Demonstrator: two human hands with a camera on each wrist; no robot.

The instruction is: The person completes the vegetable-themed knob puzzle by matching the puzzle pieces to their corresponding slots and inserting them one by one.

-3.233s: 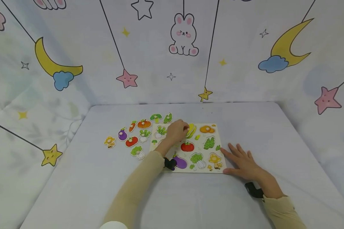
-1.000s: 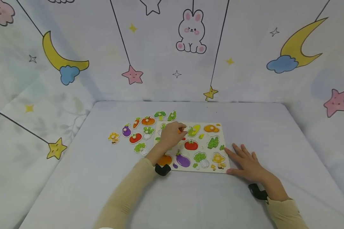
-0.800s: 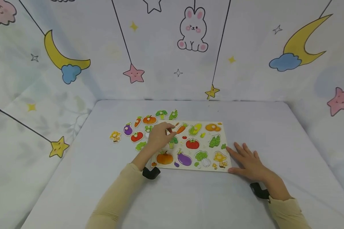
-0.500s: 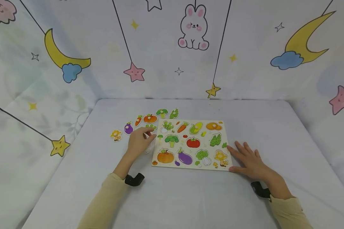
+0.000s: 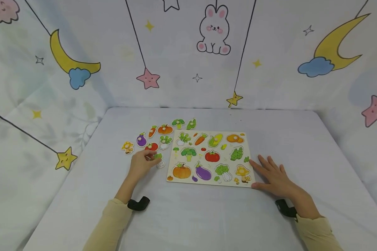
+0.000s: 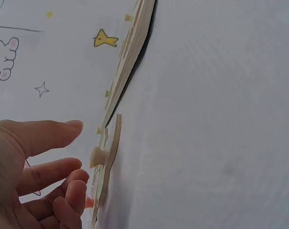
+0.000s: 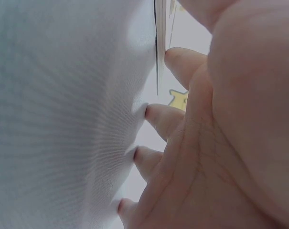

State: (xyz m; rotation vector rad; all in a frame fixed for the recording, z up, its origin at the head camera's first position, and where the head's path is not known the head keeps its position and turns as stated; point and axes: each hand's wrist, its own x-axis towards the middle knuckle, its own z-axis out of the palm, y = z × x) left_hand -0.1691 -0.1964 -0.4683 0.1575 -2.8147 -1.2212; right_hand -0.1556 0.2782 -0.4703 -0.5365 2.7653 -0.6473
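Note:
My left hand [image 5: 141, 163] hovers at a bok choy puzzle piece [image 5: 160, 163] left of the puzzle board [image 5: 172, 160]. In the left wrist view, the thumb and index finger stand apart near the piece's pale knob [image 6: 97, 156], with a gap between fingertips and knob. The other fingers of that left hand [image 6: 39, 176] are bent. My right hand [image 5: 274, 177] lies spread at the board's right side. In the right wrist view its index finger [image 7: 182, 64] touches the board's edge [image 7: 160, 43], while other fingertips rest on the cloth.
Around the board's upper left lie a mushroom piece [image 5: 127, 147], eggplant [image 5: 141, 140], carrot [image 5: 152, 131], pumpkin [image 5: 165, 129], broccoli [image 5: 178, 123], green pea-like piece [image 5: 191, 124], radish [image 5: 165, 142] and partly covered tomato [image 5: 151, 146]. A patterned cloth backdrop [image 5: 176, 52] stands behind.
My left hand has left the upper middle of the board and moved left and nearer, to the bok choy piece. The right hand stays at the board's edge. The head view has shifted slightly.

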